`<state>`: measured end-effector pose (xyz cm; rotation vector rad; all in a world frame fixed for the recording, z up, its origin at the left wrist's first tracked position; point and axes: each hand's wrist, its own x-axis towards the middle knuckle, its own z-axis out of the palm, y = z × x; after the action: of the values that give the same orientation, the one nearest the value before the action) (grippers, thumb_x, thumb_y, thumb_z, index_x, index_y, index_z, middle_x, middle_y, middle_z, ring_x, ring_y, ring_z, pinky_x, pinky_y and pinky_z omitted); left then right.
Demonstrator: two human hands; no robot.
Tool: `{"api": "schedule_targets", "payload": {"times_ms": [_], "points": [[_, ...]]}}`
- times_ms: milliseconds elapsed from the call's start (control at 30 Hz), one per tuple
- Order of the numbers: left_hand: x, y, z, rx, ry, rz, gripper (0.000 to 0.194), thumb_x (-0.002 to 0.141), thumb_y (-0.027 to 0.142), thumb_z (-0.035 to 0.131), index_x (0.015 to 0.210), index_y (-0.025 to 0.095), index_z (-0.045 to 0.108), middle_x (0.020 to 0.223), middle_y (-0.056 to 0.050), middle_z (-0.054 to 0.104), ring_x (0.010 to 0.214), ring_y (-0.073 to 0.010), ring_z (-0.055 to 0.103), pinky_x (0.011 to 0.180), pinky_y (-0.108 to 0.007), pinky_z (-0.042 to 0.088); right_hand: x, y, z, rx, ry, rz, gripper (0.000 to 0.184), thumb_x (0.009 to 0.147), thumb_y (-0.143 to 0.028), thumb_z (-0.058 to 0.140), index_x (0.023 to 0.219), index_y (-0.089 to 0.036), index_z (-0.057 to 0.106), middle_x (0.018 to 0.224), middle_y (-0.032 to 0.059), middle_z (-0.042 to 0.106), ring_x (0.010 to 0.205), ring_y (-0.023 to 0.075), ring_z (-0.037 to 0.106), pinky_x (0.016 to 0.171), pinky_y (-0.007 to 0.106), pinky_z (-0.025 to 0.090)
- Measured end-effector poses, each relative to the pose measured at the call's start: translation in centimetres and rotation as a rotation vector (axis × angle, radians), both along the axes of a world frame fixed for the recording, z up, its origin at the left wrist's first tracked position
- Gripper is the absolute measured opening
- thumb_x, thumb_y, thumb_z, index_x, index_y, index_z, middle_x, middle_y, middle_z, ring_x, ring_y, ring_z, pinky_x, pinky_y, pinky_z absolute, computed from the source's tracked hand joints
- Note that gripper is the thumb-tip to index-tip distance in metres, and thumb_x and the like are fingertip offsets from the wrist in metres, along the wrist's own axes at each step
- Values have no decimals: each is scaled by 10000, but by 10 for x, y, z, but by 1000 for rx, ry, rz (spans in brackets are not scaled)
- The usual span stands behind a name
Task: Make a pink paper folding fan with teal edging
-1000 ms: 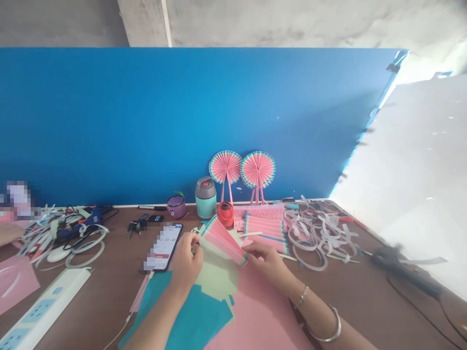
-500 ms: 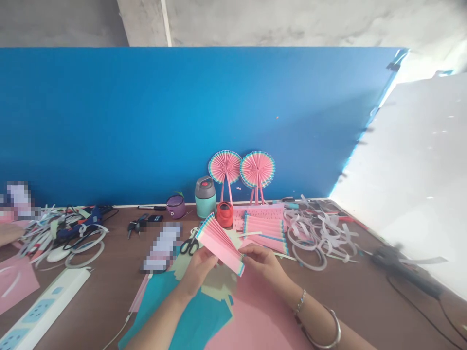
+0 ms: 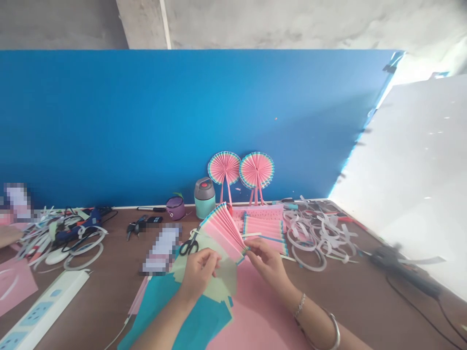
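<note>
A pleated pink paper fan [image 3: 225, 230] with teal edging is held above the table, spread out to the upper left. My right hand [image 3: 267, 261] pinches its gathered end with fingers closed. My left hand [image 3: 199, 271] is curled just below and left of the fan, over a pale green paper sheet [image 3: 222, 274]; whether it touches the fan I cannot tell. Black scissors [image 3: 188, 246] lie just left of the fan. Under my hands lie teal paper [image 3: 191, 321] and pink paper [image 3: 260, 316].
Two finished round fans [image 3: 241, 170] lean on the blue board [image 3: 146, 121] behind a teal flask [image 3: 204, 197] and purple pot [image 3: 175, 207]. More pleated pink strips [image 3: 264, 224], white tape rings [image 3: 317, 233], a phone [image 3: 161, 248], a power strip [image 3: 40, 313], a glue gun [image 3: 401, 270].
The fan has swung upward and spread wider. My left hand slid off its left end down towards the green paper, uncovering the scissors; my right hand kept the gathered end.
</note>
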<state>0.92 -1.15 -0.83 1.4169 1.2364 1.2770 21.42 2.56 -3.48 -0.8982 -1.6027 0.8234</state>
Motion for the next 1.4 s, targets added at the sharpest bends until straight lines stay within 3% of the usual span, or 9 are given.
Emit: {"api": "schedule_targets", "payload": {"times_ms": [133,300,533,633,767,900,1067,1200,1400], "points": [[11,-5,3,-73,-28,-127,407,811,464,540,1025,138,659,886,-91,703,715,-176,644,606,-247,481,-6,-11,10,176,-156,60,213,848,-212,547,1021,-231,671,838,54,625,733,160,583,659,297,516],[16,-4,3,-25,-66,-201,355,841,430,534,1028,153,655,990,-86,695,931,-217,623,801,-292,484,-12,-21,16,227,-291,176,263,858,-139,494,1040,-239,655,881,64,600,788,162,591,684,290,521],[15,-3,-1,31,41,-161,344,892,397,439,1024,152,641,969,-71,688,918,-213,612,847,-292,460,-14,-24,19,252,-435,234,278,851,-129,489,1075,-217,628,911,75,606,797,166,616,703,284,527],[9,-1,-2,122,225,-67,320,916,348,374,967,165,632,916,-67,660,884,-207,595,810,-294,455,-11,-24,20,360,-491,177,283,848,-129,485,1084,-217,613,916,82,614,797,180,612,698,307,523],[-1,3,-3,323,713,103,302,912,229,323,867,170,615,892,-85,570,876,-228,527,796,-357,419,-6,-26,20,608,-547,-134,308,843,-114,461,1098,-232,588,1011,109,602,956,236,583,789,396,491],[-2,3,-1,352,1095,56,299,871,139,372,1041,179,615,914,-81,543,860,-236,485,759,-377,395,-8,-28,21,744,-784,-221,438,835,-116,469,1248,-254,513,1291,109,512,1263,293,383,1009,501,330],[1,0,-1,345,1211,-106,356,867,66,348,1084,189,601,937,-71,560,906,-225,472,802,-378,375,-12,-21,16,584,-959,-60,416,817,-102,483,1206,-233,548,1234,68,571,1268,280,353,1093,533,105],[0,1,-1,328,1172,-153,323,847,36,356,962,187,617,918,-61,568,910,-217,473,826,-374,365,-9,-14,10,424,-942,-18,262,802,-92,521,993,-226,638,918,36,638,973,210,517,1018,450,226],[-3,2,-1,339,1159,-160,297,852,46,374,893,188,632,878,-58,577,887,-214,480,792,-365,368,-7,-16,15,311,-898,47,195,808,-246,604,998,-224,645,894,44,614,871,195,511,810,340,319]]}}
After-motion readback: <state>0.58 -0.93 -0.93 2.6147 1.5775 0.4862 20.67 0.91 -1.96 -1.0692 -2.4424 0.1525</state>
